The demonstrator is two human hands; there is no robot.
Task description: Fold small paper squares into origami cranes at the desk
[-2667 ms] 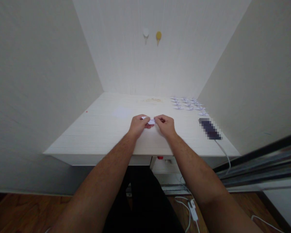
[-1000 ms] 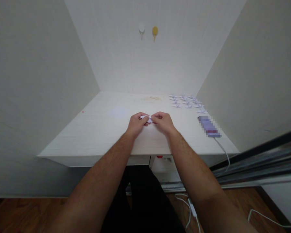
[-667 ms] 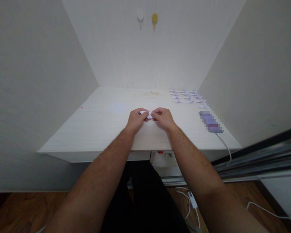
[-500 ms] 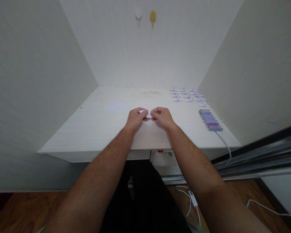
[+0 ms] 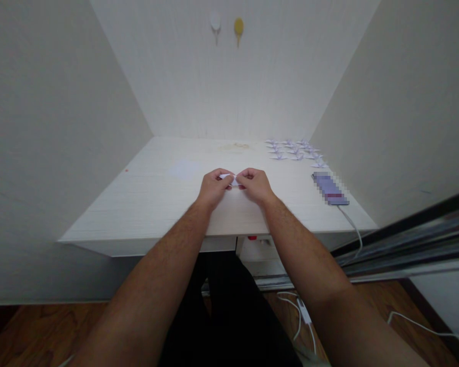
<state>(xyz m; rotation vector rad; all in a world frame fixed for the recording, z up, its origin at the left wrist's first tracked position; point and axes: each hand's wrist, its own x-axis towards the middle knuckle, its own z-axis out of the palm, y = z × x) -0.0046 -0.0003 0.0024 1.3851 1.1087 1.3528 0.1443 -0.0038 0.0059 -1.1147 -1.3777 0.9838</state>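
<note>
Both of my hands meet over the middle of a white desk (image 5: 149, 204). My left hand (image 5: 213, 187) and my right hand (image 5: 254, 184) each pinch one end of a small folded piece of pale paper (image 5: 230, 178). The fingers of both hands are curled tight around it, so most of the paper is hidden. A flat pale square sheet (image 5: 185, 168) lies on the desk just left of my left hand.
Several small folded paper cranes (image 5: 294, 151) stand in rows at the back right of the desk. A phone (image 5: 330, 188) lies at the right edge with a white cable (image 5: 351, 224) running off the desk. Walls close in on three sides. Two hooks (image 5: 227, 24) hang on the back wall.
My hands have stayed together on the folded paper, with only slight finger shifts. The camera view has tilted a little, so everything sits slightly higher in the picture.
</note>
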